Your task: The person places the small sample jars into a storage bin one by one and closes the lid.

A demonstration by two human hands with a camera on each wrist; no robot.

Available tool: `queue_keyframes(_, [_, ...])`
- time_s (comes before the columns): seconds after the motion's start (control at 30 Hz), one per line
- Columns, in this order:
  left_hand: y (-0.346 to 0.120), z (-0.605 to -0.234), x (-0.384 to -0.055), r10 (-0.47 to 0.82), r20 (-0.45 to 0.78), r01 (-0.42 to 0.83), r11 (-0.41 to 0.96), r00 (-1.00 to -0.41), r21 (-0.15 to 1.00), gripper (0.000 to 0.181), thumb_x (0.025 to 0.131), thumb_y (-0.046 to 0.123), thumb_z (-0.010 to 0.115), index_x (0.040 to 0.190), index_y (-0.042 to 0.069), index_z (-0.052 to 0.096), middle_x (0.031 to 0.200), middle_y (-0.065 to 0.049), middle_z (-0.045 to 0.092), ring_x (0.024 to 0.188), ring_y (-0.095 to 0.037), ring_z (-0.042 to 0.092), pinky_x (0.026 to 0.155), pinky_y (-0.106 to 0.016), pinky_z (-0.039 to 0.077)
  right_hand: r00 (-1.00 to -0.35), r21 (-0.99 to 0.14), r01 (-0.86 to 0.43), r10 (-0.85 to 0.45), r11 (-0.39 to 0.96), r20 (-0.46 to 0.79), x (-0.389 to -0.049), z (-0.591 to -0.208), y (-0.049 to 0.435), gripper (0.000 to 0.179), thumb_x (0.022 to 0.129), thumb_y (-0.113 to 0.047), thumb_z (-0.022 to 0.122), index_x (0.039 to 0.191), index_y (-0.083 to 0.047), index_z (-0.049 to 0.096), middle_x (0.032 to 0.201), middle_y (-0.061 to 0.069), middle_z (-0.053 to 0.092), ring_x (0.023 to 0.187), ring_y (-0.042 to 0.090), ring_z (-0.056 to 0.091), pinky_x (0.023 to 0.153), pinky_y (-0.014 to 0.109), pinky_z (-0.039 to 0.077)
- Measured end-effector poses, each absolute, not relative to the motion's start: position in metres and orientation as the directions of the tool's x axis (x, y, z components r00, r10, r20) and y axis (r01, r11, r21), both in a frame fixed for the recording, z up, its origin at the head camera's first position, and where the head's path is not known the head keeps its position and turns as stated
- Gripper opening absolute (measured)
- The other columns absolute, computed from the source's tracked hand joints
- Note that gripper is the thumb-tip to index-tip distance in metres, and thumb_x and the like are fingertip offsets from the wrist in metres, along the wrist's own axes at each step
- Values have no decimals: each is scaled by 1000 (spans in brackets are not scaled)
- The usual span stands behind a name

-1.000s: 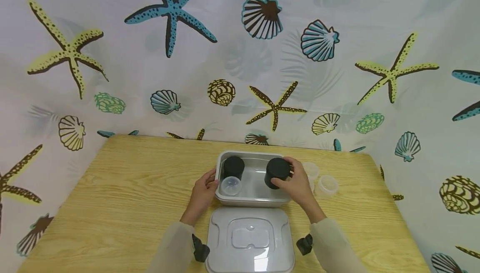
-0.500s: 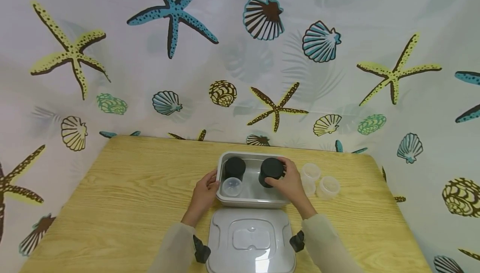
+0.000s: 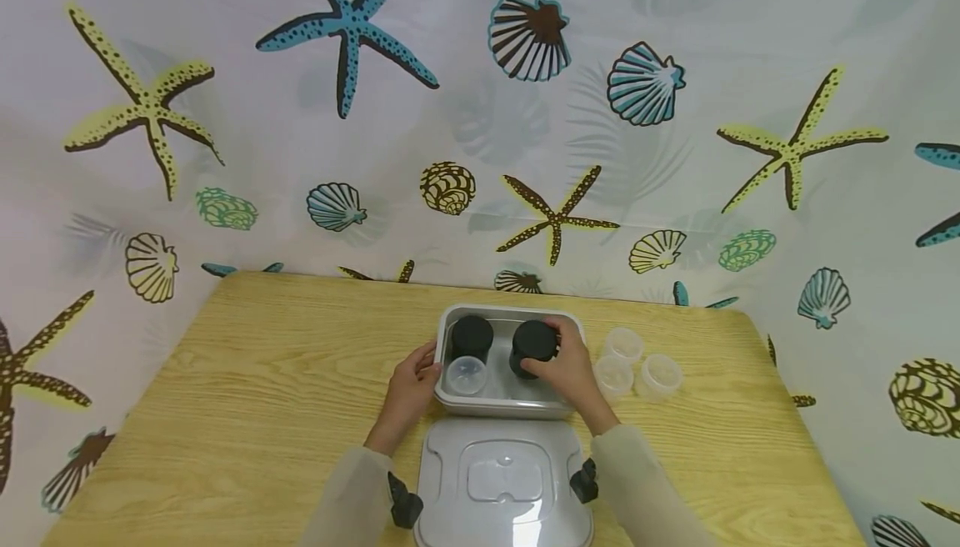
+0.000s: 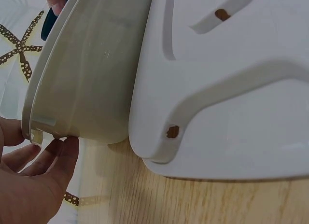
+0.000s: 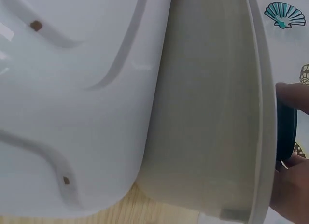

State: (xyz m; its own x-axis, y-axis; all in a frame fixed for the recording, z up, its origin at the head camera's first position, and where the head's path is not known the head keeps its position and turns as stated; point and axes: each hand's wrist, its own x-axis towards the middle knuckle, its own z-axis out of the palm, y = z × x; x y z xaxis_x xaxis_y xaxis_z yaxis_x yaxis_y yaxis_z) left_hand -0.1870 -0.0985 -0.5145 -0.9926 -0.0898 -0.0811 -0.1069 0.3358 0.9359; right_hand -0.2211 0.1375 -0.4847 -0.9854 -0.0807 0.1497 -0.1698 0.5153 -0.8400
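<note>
A pale grey plastic storage box [image 3: 502, 408] stands near the far side of the table. My left hand [image 3: 408, 388] holds its left end; in the left wrist view, the fingers are bent under the box's rim. Inside the box, my right hand [image 3: 573, 372] grips a black cylindrical jar [image 3: 534, 337] from its right side, thumb in front. The right wrist view shows only part of that jar [image 5: 286, 130] above the rim. A second black jar [image 3: 472, 333] stands in the box's back left corner, with a clear round cup [image 3: 467, 375] in front of it.
The box's white lid [image 3: 504, 480] lies flat on the wooden table [image 3: 285, 380], in front of the box. Right of the box are a clear cup [image 3: 624, 344], another clear cup [image 3: 613, 376] and a third clear cup [image 3: 662, 375]. A patterned cloth [image 3: 390, 147] hangs behind.
My right hand has moved the black jar leftward, from the box's right end toward the other black jar. The left hand has stayed on the box's left end.
</note>
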Motion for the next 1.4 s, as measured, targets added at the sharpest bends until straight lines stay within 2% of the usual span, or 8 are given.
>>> queue_keyframes(0.27, [-99, -513, -186, -87, -97, -121, 333, -991, 935, 45, 98, 8, 48, 142, 4, 42, 131, -24, 55, 119, -36, 55, 97, -46, 48, -985, -840, -173, -83, 515, 153, -224, -488, 130, 67, 68, -5, 80, 125, 6, 49, 121, 25, 54, 111, 38, 53, 95, 50, 45])
queue_keyframes(0.5, [-100, -512, -187, -96, -104, -130, 330, -990, 935, 45, 98, 8, 48, 142, 4, 42, 131, -24, 55, 119, -36, 55, 98, -46, 48, -983, -804, -185, -87, 565, 165, -227, -489, 123, 66, 66, -7, 81, 123, 7, 51, 118, 25, 57, 110, 38, 55, 96, 51, 44])
queue_keyframes(0.73, [-100, -512, -186, -99, -78, -108, 340, -992, 934, 44, 97, 5, 48, 141, 1, 44, 128, -26, 57, 116, -37, 57, 96, -45, 49, -992, -794, -129, -65, 595, 112, -228, -488, 119, 68, 67, -11, 82, 126, 4, 51, 123, 24, 56, 116, 38, 52, 101, 51, 41])
queue_keyframes(1.4, [-99, -514, -187, -102, -93, -122, 335, -990, 934, 45, 97, 8, 50, 141, 3, 44, 130, -24, 57, 117, -36, 57, 98, -45, 48, -994, -788, -109, -79, 606, 77, -239, -500, 112, 70, 68, -11, 81, 127, 5, 48, 126, 24, 54, 117, 38, 51, 101, 51, 41])
